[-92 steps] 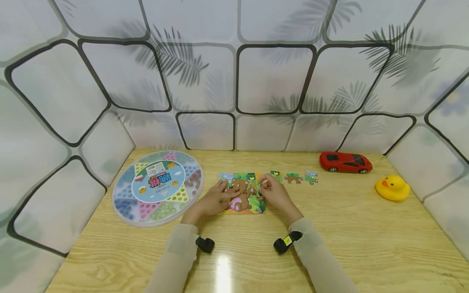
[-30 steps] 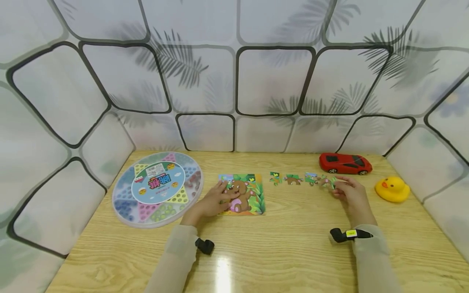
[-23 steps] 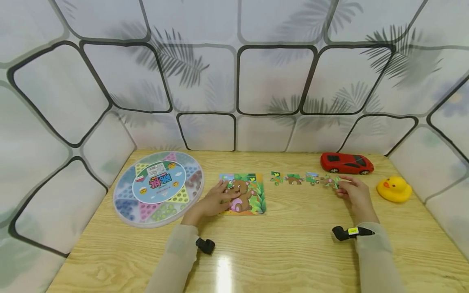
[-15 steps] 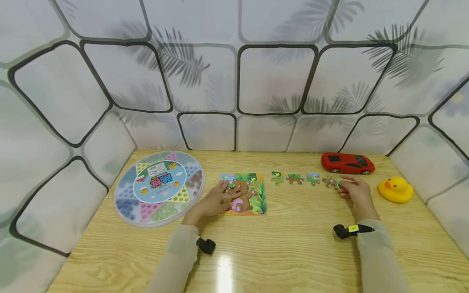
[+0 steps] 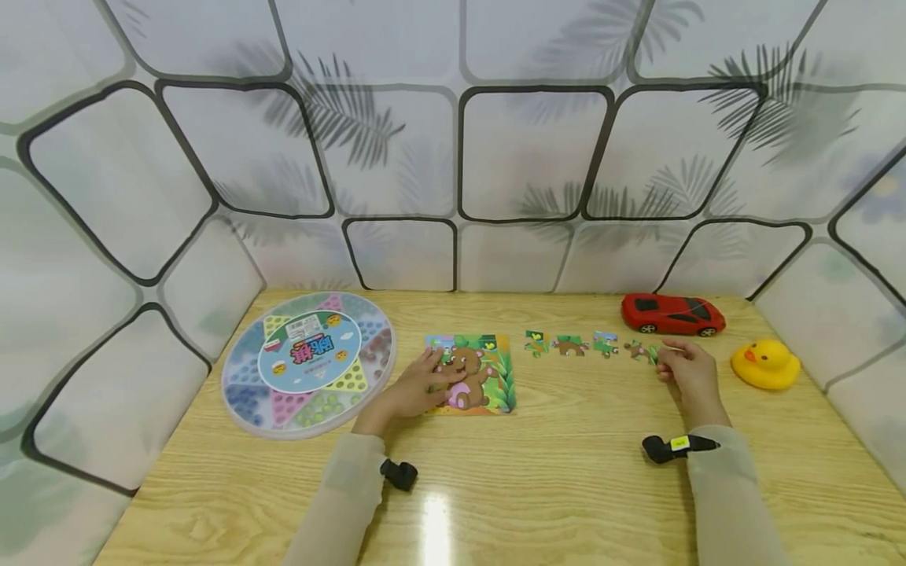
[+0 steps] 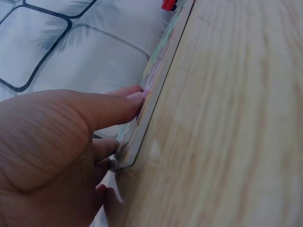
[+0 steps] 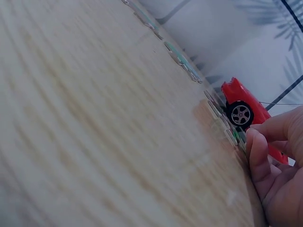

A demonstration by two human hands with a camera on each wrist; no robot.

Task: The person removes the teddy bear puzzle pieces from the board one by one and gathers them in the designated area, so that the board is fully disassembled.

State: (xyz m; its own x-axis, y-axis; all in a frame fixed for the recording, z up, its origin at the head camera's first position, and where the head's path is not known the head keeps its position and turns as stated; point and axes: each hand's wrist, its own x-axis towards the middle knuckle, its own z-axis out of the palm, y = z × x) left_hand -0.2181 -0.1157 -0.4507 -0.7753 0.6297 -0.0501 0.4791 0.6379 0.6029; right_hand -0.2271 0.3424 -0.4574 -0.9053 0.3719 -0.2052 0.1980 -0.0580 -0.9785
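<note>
At the right edge of the endmost puzzle piece, the right hand holds thumb and forefinger bent tip to tip — grip on it cannot be told. Left hand: fingers extended and spread, resting on the bear puzzle. Between them, three other pieces lie in line. Red toy sports car behind the right hand; yellow rubber duck beyond its right.

The bear puzzle looks smooth, the tabletop glossy wood
</note>
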